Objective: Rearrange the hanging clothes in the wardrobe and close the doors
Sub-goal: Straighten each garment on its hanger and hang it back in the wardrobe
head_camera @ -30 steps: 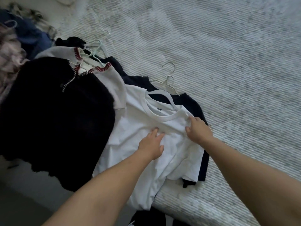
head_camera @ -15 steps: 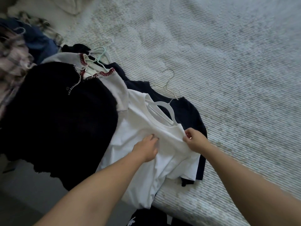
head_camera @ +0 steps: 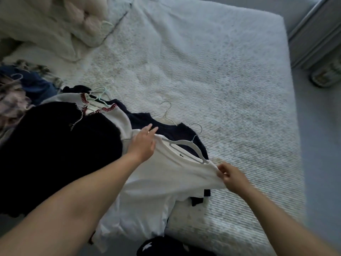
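Several garments on hangers, overlapped along the near left edge of a bed (head_camera: 212,74) with white ribbed cover. Far left, crumpled pale bedding (head_camera: 55,24). White tee (head_camera: 162,182) topmost, smooth cotton, on grey hanger (head_camera: 186,145). Right hand (head_camera: 232,177) pinching tee's shoulder; left hand (head_camera: 143,145) flat on opposite shoulder, fingers spread.

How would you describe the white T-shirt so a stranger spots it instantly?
Start at the bed, then find the row of clothes on hangers along its left edge. The white T-shirt tops the near end, on a pale hanger; unlike its dark neighbours, it is plain white.
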